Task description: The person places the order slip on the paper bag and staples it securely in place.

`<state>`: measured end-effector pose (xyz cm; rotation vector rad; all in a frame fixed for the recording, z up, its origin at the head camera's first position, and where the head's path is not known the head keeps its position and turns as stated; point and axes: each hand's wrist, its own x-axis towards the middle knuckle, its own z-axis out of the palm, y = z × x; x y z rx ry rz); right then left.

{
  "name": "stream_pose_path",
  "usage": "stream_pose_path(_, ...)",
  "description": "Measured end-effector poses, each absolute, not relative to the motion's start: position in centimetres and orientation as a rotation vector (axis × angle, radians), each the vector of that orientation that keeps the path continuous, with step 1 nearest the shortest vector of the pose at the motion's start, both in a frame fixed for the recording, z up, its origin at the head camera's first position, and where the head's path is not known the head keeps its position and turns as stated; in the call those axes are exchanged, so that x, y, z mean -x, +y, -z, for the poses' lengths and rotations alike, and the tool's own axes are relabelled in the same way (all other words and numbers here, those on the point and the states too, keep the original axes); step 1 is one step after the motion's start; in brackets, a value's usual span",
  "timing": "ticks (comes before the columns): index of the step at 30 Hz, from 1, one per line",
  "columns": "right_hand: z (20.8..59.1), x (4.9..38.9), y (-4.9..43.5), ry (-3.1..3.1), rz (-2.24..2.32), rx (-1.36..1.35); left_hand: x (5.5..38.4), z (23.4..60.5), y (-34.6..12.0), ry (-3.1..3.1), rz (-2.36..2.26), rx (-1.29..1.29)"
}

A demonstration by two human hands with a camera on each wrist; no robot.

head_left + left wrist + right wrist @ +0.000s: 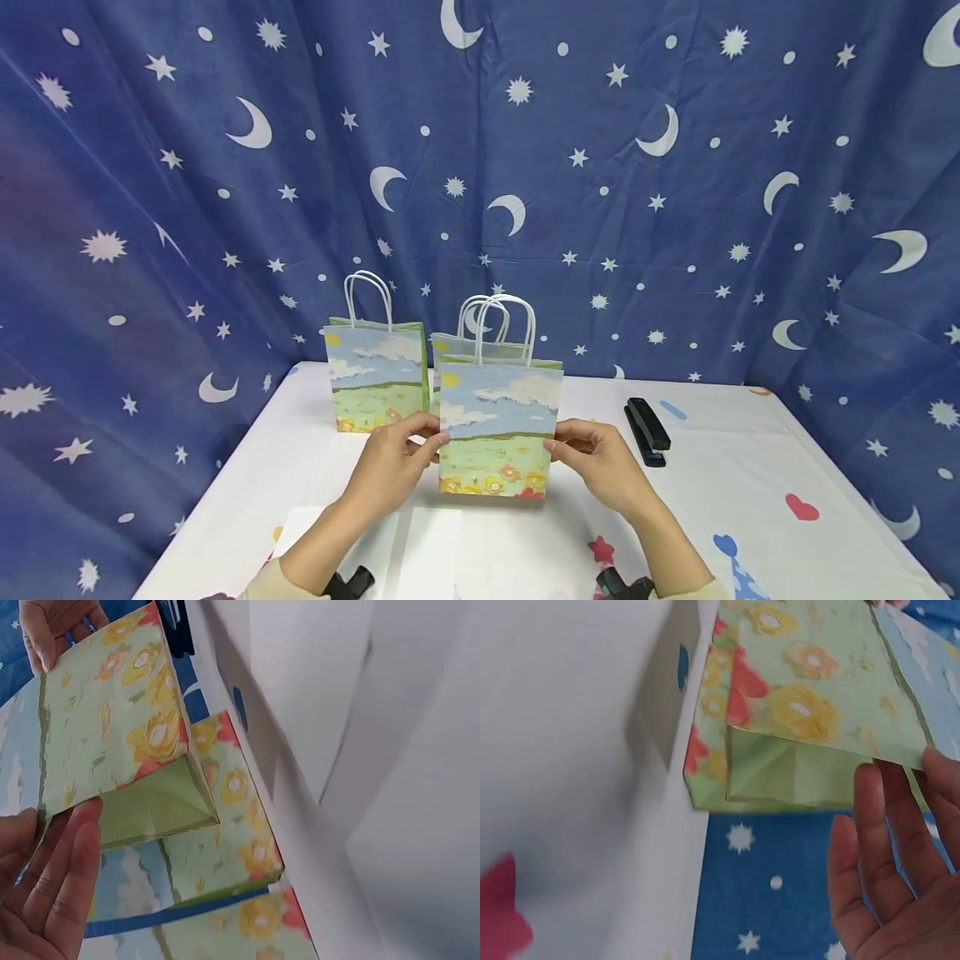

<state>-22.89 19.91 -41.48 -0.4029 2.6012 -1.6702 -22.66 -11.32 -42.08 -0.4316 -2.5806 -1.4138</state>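
Note:
Between my two hands is a paper gift bag (498, 425) with a painted sky, a flowery meadow and white rope handles. My left hand (393, 462) pinches its left side edge, thumb on the front panel. At the opposite edge, my right hand (596, 458) grips in the same way. The bag stands upright, with a shadow on the table under its bottom edge; the green side panel (825, 772) shows in the right wrist view. Directly behind is a second matching bag (442, 343), mostly hidden. A third bag (378, 367) stands at the back left.
A black stapler (647, 429) lies to the right of the bags. White sheets (435, 542) lie at the front left of the table (720, 467), whose white cover has coloured prints. A blue curtain (570, 200) with moons and stars hangs behind.

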Motion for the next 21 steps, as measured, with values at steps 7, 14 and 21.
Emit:
stream_pose_path(7, 41.1, 23.3, 22.2, 2.579, 1.595, 0.434, 23.5, 42.6, -9.7, -2.607, 1.393, 0.512)
stream_pose_path(14, 40.8, 23.4, 23.6, 2.619, 1.493, 0.385, 23.9, 42.7, -9.0, -2.664, 1.407, 0.598)
stream_pose_path(21, 41.0, 23.7, 24.2, 2.624, 1.424, 0.417, 24.2, 43.2, -8.8, -2.717, 1.418, 0.657)
